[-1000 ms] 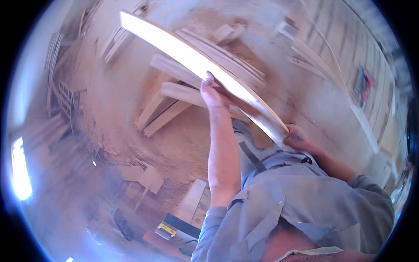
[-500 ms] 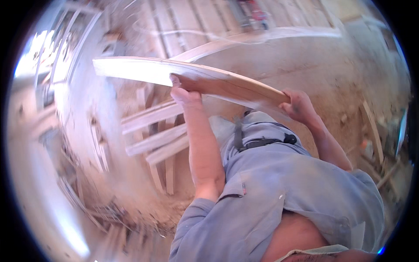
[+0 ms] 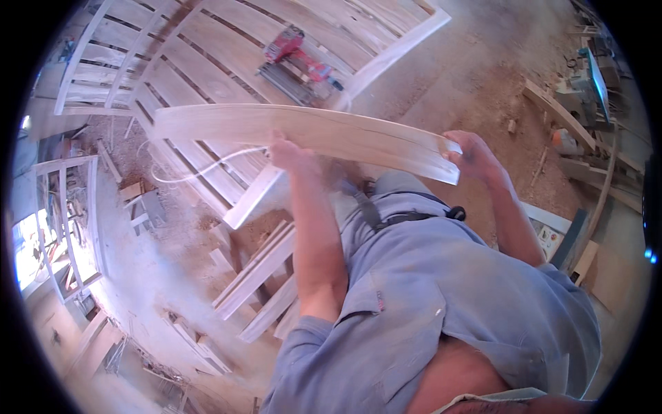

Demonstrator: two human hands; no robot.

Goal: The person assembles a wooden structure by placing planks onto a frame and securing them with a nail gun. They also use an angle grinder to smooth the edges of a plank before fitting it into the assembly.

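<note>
A long pale wooden board spans the space in front of me, held in the air with its broad face toward me. My left hand grips its lower edge left of the middle, fingers partly hidden and a little blurred. At the board's right end my right hand is closed round the corner. Behind the board lies a slatted wooden panel. On its slats rests a red and black nail gun, with a white hose curving out at the panel's left side.
Several cut boards lie stacked to the left of my legs. Another slatted frame stands at the far left. Along the right are a curved plank, an orange and white object and more timber. Sawdust covers the floor.
My view has turned, bringing the slatted panel and nail gun closer and further into sight. The board has tilted so its broad face shows more evenly; both hands still hold it.
</note>
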